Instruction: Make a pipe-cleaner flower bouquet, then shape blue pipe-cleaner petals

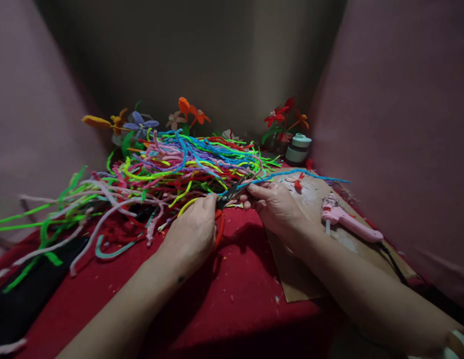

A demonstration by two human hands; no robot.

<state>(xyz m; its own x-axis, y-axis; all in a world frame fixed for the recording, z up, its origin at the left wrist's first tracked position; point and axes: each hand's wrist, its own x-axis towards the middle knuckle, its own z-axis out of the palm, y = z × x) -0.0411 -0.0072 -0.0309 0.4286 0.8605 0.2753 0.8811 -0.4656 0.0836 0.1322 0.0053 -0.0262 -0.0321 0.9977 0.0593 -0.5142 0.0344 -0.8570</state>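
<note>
My left hand (pixel 196 227) is closed around a pair of scissors (pixel 225 200) with dark blades and red-orange handles. Its blades point up and to the right, toward my other hand. Between the fingertips of my right hand (pixel 274 207) is a blue pipe cleaner (pixel 287 173). One end stretches out to the right over the cardboard; the other runs left along the blades to my left fingers. Whether the blades are apart around it, I cannot tell. Just behind both hands lies a large heap of coloured pipe cleaners (pixel 202 157).
A pink glue gun (pixel 347 223) rests on a brown cardboard sheet (pixel 291 276) at right. Behind the heap stand orange flowers (pixel 190 112), a blue-violet flower (pixel 140 124), red flowers (pixel 275 115) and a pale green bottle (pixel 298 149). Red cloth (pixel 239 294) covers the table.
</note>
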